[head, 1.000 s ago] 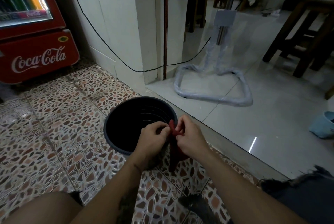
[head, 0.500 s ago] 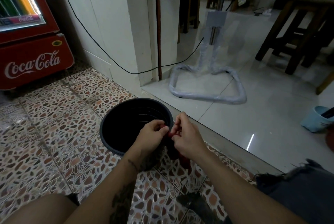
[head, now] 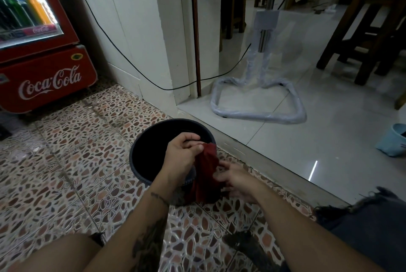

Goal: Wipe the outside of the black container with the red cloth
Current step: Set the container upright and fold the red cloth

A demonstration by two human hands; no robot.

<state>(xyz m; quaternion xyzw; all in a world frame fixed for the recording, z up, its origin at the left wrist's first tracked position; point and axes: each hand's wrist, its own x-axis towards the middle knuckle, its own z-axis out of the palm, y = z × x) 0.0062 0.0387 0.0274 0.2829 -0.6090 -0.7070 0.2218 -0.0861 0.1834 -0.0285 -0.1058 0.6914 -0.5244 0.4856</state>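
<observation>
A red drinks cooler stands at far left on the pebble-patterned floor. The black container sits on that floor, mouth up, near the raised step. The left hand pinches the top of the red cloth at the rim; the cloth hangs down the container's outer wall. The right hand is loosely open beside the cloth's lower part. The container looks like light, stiff plastic, likely to slide or tip, so steadying it by the rim suits; the cloth is soft and limp. Farther right lie glossy white tiles, a wrapped fan base and a wooden stool.
</observation>
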